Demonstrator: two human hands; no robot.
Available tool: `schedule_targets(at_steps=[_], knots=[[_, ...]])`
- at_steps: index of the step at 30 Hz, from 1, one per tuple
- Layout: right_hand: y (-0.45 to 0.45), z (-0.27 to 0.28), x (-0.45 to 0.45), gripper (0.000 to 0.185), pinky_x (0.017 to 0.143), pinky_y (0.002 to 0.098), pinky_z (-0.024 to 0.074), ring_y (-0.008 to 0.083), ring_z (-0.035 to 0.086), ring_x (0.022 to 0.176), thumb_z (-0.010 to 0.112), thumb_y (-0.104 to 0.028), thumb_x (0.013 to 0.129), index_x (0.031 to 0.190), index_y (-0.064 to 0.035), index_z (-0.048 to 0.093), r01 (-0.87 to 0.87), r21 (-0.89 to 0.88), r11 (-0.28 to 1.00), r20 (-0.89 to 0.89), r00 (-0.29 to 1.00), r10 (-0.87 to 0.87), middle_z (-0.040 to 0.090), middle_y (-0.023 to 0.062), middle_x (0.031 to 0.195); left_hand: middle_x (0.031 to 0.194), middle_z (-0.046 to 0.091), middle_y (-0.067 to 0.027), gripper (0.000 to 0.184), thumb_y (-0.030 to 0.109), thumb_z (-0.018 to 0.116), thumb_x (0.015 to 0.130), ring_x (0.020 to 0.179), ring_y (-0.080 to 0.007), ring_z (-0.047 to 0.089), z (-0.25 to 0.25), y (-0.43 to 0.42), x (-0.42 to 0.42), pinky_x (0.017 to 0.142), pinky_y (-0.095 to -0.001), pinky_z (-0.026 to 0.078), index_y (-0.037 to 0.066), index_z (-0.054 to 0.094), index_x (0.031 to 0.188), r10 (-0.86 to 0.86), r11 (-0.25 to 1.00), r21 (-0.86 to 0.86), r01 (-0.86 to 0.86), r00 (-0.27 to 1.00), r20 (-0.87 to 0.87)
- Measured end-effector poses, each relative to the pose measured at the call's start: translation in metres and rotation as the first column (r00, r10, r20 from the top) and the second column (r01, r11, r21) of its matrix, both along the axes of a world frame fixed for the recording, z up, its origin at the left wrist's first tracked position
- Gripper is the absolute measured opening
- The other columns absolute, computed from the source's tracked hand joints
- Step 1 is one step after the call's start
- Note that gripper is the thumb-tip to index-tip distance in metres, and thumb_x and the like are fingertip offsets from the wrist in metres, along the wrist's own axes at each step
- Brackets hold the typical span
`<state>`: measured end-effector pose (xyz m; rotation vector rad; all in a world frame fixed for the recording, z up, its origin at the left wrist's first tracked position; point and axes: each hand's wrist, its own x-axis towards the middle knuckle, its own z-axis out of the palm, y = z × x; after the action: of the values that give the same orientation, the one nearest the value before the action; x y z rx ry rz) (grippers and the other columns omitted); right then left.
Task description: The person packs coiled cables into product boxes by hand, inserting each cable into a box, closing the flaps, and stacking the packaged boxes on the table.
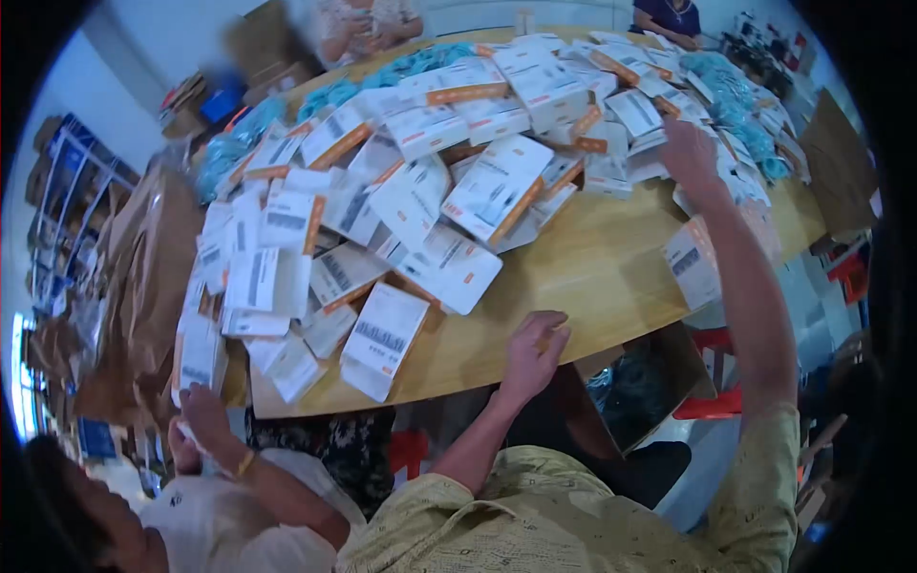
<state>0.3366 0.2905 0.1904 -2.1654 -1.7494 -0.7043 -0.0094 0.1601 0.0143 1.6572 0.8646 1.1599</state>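
A heap of small white cardboard boxes with orange edges (497,186) covers much of the wooden table (597,263). My right hand (690,160) reaches far over the right part of the heap, its slightly blurred fingers apart and close to the white boxes there; no box shows in its grasp. Near the table's front edge, my left hand (537,355) is held with loosely bent fingers apart and nothing in it. The closest box on its left is a white one with a barcode label (385,329).
Bundles of teal plastic-wrapped items (406,65) lie behind the heap. On my left a co-worker's hands (205,425) handle a white box. Two people are across the table. An open carton (650,382) stands below the edge, beside a red stool (712,406).
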Motion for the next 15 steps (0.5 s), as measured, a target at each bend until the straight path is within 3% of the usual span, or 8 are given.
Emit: schedule_targets(at_steps=[2, 4, 5, 7, 8, 11, 12, 15], knots=[[-0.026, 0.022, -0.015, 0.015, 0.065, 0.0482, 0.0464, 0.0378, 0.066, 0.076, 0.053, -0.012, 0.086, 0.096, -0.0077, 0.063, -0.003, 0.058, 0.998, 0.023, 1.0, 0.002, 0.069, 0.0161, 0.084, 0.114, 0.066, -0.0131, 0.022, 0.006, 0.066, 0.091, 0.095, -0.0231, 0.064, 0.003, -0.001, 0.002, 0.085, -0.0311, 0.052, -0.001, 0.066, 0.112, -0.06, 0.986, -0.15, 0.076, 0.992, 0.11], [-0.057, 0.029, -0.023, 0.024, 0.07, 0.0461, 0.0477, 0.0376, 0.065, 0.084, 0.053, -0.011, 0.084, 0.105, -0.0078, 0.064, 0.049, -0.027, 0.998, -0.063, 0.997, -0.051, 0.072, 0.0128, 0.093, 0.116, 0.065, -0.0131, 0.025, 0.007, 0.066, 0.091, 0.096, -0.0228, 0.063, 0.002, -0.006, 0.005, 0.085, -0.0311, 0.052, -0.001, 0.065, 0.114, -0.019, 0.987, -0.155, 0.039, 0.992, 0.127], [-0.072, 0.015, -0.021, 0.027, 0.073, 0.0418, 0.0493, 0.0316, 0.065, 0.085, 0.059, -0.01, 0.085, 0.112, -0.0074, 0.066, 0.003, -0.011, 1.0, -0.333, 0.943, -0.007, 0.072, 0.0101, 0.097, 0.118, 0.064, -0.0131, 0.027, 0.007, 0.066, 0.091, 0.097, -0.0225, 0.063, -0.002, -0.008, 0.005, 0.086, -0.0311, 0.052, -0.001, 0.064, 0.117, 0.015, 0.985, -0.17, 0.008, 0.991, 0.135], [-0.118, -0.014, -0.038, 0.03, 0.075, 0.0384, 0.0499, 0.0261, 0.064, 0.083, 0.063, -0.009, 0.086, 0.116, -0.0076, 0.067, -0.093, 0.144, 0.985, -0.663, 0.73, 0.165, 0.071, 0.0067, 0.1, 0.122, 0.062, -0.0132, 0.032, 0.008, 0.067, 0.091, 0.1, -0.0219, 0.062, -0.007, -0.006, 0.006, 0.087, -0.0311, 0.051, 0.0, 0.062, 0.122, 0.076, 0.98, -0.191, -0.046, 0.985, 0.153], [-0.136, -0.023, -0.064, 0.03, 0.077, 0.0379, 0.0495, 0.0263, 0.064, 0.087, 0.062, -0.006, 0.086, 0.115, -0.0086, 0.069, -0.192, 0.215, 0.958, -0.146, 0.963, 0.226, 0.069, 0.0076, 0.106, 0.123, 0.061, -0.0128, 0.035, 0.008, 0.066, 0.093, 0.101, -0.0214, 0.062, -0.012, -0.006, 0.006, 0.09, -0.0313, 0.051, 0.001, 0.06, 0.126, 0.107, 0.982, -0.175, -0.076, 0.979, 0.175], [-0.168, -0.09, -0.093, 0.029, 0.078, 0.0373, 0.0509, 0.031, 0.062, 0.092, 0.056, -0.006, 0.088, 0.112, -0.0112, 0.071, -0.128, -0.1, 0.987, -0.447, 0.892, 0.07, 0.065, 0.011, 0.106, 0.126, 0.06, -0.0129, 0.04, 0.009, 0.066, 0.093, 0.105, -0.0215, 0.059, -0.011, -0.007, 0.006, 0.095, -0.0324, 0.049, 0.0, 0.056, 0.131, 0.181, 0.983, -0.072, -0.171, 0.97, 0.16], [-0.175, -0.125, -0.087, 0.033, 0.077, 0.0384, 0.0518, 0.0321, 0.061, 0.095, 0.056, -0.008, 0.087, 0.117, -0.0115, 0.068, -0.284, -0.016, 0.959, -0.215, 0.937, 0.274, 0.063, 0.0121, 0.109, 0.126, 0.059, -0.0134, 0.043, 0.009, 0.067, 0.092, 0.108, -0.0222, 0.058, -0.009, -0.007, 0.009, 0.098, -0.0333, 0.048, -0.001, 0.055, 0.132, 0.239, 0.969, 0.023, -0.245, 0.96, 0.143], [-0.208, -0.165, -0.103, 0.043, 0.076, 0.0395, 0.052, 0.0335, 0.06, 0.098, 0.059, -0.012, 0.085, 0.128, -0.0121, 0.061, -0.227, -0.255, 0.94, -0.388, 0.914, 0.115, 0.061, 0.0124, 0.112, 0.13, 0.058, -0.0152, 0.047, 0.01, 0.068, 0.09, 0.113, -0.0249, 0.057, -0.016, -0.013, -0.001, 0.102, -0.0361, 0.045, -0.002, 0.053, 0.133, 0.18, 0.983, 0.041, -0.177, 0.982, -0.058]])
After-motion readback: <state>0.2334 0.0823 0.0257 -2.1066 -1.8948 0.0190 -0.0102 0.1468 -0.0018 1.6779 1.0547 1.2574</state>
